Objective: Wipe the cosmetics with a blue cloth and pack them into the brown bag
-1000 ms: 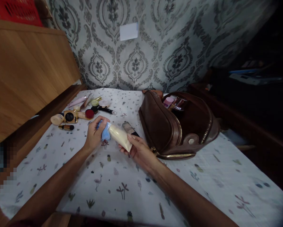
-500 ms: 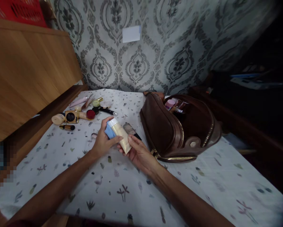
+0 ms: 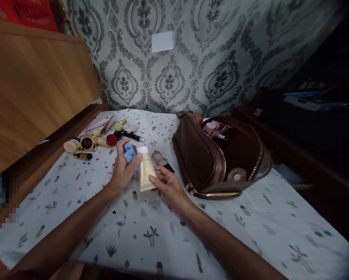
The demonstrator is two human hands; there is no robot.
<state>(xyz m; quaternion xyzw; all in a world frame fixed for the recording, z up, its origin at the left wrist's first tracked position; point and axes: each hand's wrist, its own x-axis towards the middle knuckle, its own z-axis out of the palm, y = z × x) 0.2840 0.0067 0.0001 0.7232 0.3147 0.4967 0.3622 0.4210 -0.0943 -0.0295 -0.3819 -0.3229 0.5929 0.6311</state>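
Between my hands is a cream-yellow squeeze tube (image 3: 147,174) with a white cap, its cap end pointing away from me. My right hand (image 3: 170,187) pinches the tube's lower end between thumb and fingers. A crumpled blue cloth (image 3: 129,153) is gripped in my left hand (image 3: 123,169), whose thumb tip lies at the tube's cap end. Just beyond my right hand, a flat makeup palette (image 3: 162,160) with a dark end rests on the table. To the right stands a brown leather bag (image 3: 198,155), unzipped, with a few cosmetics inside.
Several cosmetics, among them a red-lidded jar (image 3: 112,140), a black-topped compact (image 3: 88,143) and a small dark tube (image 3: 82,156), lie at the table's left. A printed white cloth (image 3: 151,221) covers the table. A wooden cabinet (image 3: 43,85) borders the left side.
The tube has turned more upright and shifted slightly left and apart from the blue cloth. My left hand has drawn back left with the cloth bunched in it.
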